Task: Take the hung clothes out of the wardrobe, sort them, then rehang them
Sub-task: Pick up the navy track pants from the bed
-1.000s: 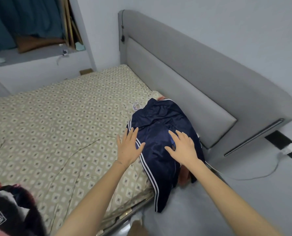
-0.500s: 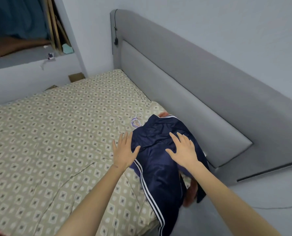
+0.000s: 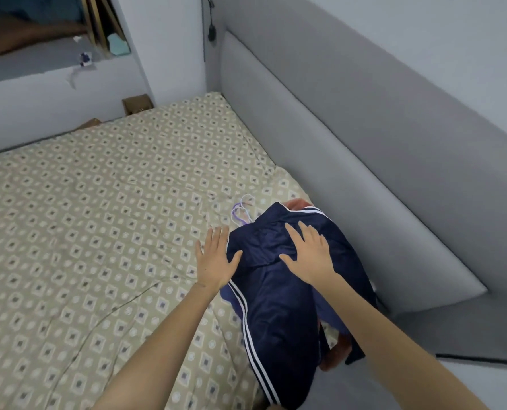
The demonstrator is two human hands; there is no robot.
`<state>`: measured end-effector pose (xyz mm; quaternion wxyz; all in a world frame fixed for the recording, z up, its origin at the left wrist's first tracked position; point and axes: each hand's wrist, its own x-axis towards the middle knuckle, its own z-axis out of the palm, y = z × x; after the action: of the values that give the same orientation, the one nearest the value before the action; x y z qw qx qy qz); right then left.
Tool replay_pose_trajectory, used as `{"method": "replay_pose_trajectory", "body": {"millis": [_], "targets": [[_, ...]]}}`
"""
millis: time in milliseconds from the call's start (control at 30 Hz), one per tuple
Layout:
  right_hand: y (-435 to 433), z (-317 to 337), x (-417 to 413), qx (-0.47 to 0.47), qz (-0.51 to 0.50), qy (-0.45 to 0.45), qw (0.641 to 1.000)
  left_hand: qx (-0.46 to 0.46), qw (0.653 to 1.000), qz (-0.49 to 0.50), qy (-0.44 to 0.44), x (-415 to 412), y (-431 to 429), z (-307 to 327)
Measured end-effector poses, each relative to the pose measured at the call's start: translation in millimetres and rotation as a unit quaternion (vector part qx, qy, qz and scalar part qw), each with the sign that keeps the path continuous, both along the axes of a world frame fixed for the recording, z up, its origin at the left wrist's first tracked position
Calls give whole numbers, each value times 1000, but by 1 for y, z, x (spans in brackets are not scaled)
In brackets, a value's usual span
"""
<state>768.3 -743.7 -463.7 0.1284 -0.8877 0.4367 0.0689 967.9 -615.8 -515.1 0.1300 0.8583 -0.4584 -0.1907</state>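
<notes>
I see the navy garment [image 3: 279, 294] lying on a clothes pile at the bed's [image 3: 98, 232] corner, beside the headboard [image 3: 364, 173]. Right hand [image 3: 313, 255] rests flat on it, fingers spread; left hand [image 3: 214, 261], also spread, touches its edge.

Left hand [image 3: 215, 261]: bare, no ring or glove seen.
Right hand [image 3: 313, 255]: bare, no ring or glove seen.
Left wrist: a thin thread-like band is worn.
Forearms: uncovered; no sleeve is seen within the frame.

2 hands [image 3: 215, 260] [image 3: 311, 255], 1 navy garment [image 3: 279, 315], 1 bed [image 3: 98, 232], 1 headboard [image 3: 364, 161]
</notes>
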Motion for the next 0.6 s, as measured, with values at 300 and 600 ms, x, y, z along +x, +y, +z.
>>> {"method": "replay_pose_trajectory", "body": {"millis": [300,600], "targets": [[-71,-58,33,36,34,12,999,61,993,64,78,17,-53,-68],[-130,-120,60,-12,44,-43,998,144,972,111,150,35,-75,-159]]}}
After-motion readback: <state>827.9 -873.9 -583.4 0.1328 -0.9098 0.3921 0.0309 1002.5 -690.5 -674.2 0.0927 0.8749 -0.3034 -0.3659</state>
